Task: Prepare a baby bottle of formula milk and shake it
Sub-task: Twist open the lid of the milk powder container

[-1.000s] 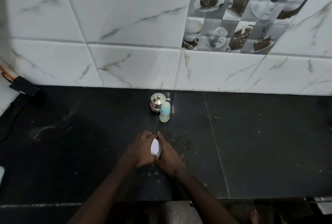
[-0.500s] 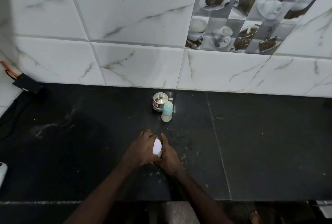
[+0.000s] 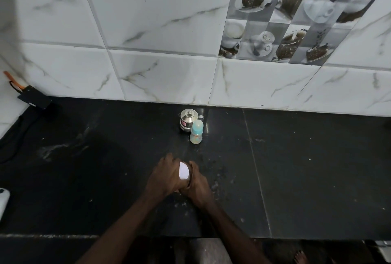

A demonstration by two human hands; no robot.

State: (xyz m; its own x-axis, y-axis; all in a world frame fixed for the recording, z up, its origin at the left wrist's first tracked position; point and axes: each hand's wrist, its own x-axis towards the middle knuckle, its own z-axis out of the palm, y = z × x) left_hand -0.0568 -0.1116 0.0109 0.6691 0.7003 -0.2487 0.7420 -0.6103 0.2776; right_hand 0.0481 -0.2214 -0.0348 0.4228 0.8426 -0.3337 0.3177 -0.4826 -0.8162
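Observation:
A small baby bottle (image 3: 196, 132) with a pale blue cap and milky contents stands upright on the black counter (image 3: 306, 168), just in front of a small steel lidded container (image 3: 187, 120) near the wall. Closer to me, my left hand (image 3: 166, 176) and my right hand (image 3: 196, 184) are both wrapped around a small container with a white lid (image 3: 183, 170). The left hand covers its top and left side, the right hand holds its right side. Most of that container is hidden by my fingers.
A white marble-tiled wall (image 3: 160, 31) rises behind the counter. A black adapter (image 3: 33, 97) with an orange cable sits at the far left, its cord trailing forward. A white object (image 3: 3, 199) shows at the left edge. The counter's front edge (image 3: 53, 236) runs below my arms.
Both hands have stayed closed on the white-lidded container, shifting only slightly; the view has drifted a little. The bottle and steel container have not moved.

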